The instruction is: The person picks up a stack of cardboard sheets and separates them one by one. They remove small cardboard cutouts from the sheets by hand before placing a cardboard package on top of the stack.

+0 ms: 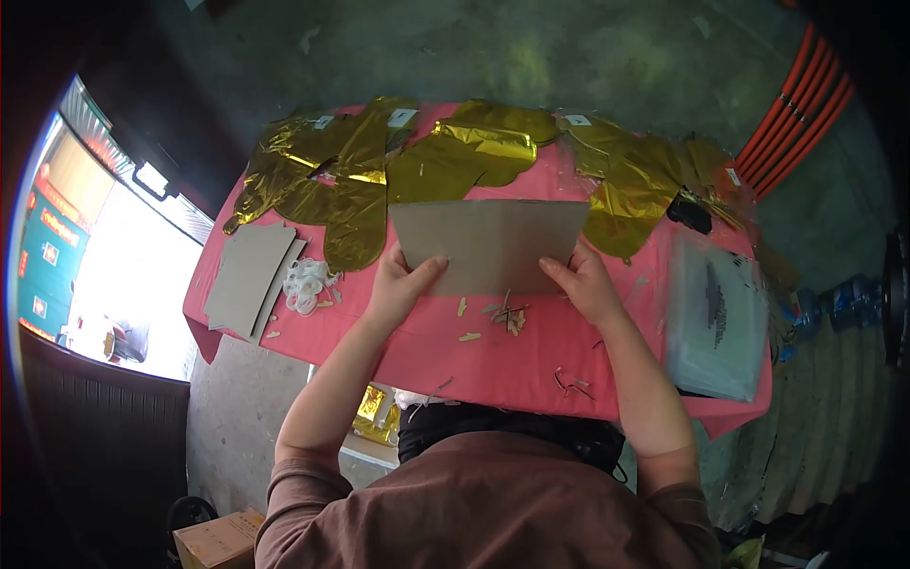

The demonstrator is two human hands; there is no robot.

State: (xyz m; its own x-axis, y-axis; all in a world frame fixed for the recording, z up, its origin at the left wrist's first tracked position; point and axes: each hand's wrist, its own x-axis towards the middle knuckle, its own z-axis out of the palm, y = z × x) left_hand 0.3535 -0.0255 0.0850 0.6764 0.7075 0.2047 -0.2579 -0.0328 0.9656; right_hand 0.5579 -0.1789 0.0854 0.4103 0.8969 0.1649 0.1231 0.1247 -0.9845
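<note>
A flat grey cardboard sheet [493,242] is held up over the pink-covered table [512,365]. My left hand [403,282] grips its left side, thumb on the near face. On the right side my right hand [580,282] pinches the same sheet, the thumb also on top. The fingers behind the sheet are hidden. Small pale paper scraps [513,318] lie just below the sheet. To the left are a stack of grey card sheets [248,280] and a bundle of white string or loops [305,284].
Gold foil pieces [355,180] spread along the far edge, with more gold foil [635,180] at the right. A pile of clear plastic sleeves [718,322] lies right, near a black object [690,214]. A cardboard box [220,541] stands on the floor.
</note>
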